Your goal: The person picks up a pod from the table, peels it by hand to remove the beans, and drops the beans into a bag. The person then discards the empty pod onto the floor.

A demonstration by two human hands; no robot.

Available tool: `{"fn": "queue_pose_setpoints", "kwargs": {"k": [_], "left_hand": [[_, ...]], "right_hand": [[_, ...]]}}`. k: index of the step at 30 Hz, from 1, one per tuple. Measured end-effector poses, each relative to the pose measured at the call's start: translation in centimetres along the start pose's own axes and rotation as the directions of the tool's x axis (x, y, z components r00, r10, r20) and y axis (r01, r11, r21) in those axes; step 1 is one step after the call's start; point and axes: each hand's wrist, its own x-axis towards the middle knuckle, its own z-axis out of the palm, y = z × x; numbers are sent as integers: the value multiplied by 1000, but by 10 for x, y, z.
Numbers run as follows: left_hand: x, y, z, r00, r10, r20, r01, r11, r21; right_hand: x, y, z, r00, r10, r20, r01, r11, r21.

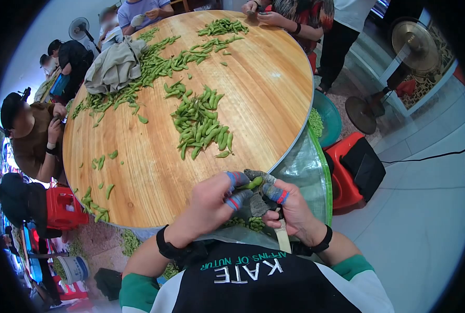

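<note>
Green pod [251, 183] sits lower centre of frame, just off the near edge of the table, pinched between both hands. Left hand [210, 204] clamps its left end with taped fingertips [233, 180]; right hand [290, 206] grips the other end with fabric-covered, taped fingertips [274, 192], and a pale flat handle [282, 236] sticks down from that palm; cannot tell whether there's a blade. Both hands are closed in a pinch, none of the fingers spread. To do it well, my read: keep the pinch out at the pod's ends, work over the plastic sheet [305, 167] so whatever drops lands there, keep the wrists close so the pod doesn't slip. Shelled green bits lie just below the hands on that sheet. Surface: big round wooden table [263, 99], a main pile of pods [201, 122] mid-frame, a longer trail toward the upper left, and strays near the left rim. Grey cloth [115, 65] is bundled upper left. Other people sit around the rim at left and top, hands busy. Teal basin [329, 117] with green contents and a red stool [347, 167] stand right of the table, a floor fan [399, 62] upper right, all on a pale tile floor.
</note>
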Motion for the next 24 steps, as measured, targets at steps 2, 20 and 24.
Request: {"fn": "queue_pose_setpoints", "kwargs": {"k": [2, 20, 24], "left_hand": [[-3, 4, -1, 944, 316, 90, -311, 771, 556], [4, 0, -2, 832, -523, 183, 496, 554, -668], [3, -3, 4, 826, -519, 219, 519, 550, -654]], "right_hand": [[-1, -2, 4, 1000, 12, 12, -13, 1000, 18], [3, 2, 3, 900, -416, 131, 403, 677, -616], [14, 1, -5, 780, -559, 280, 536, 368, -760]]}}
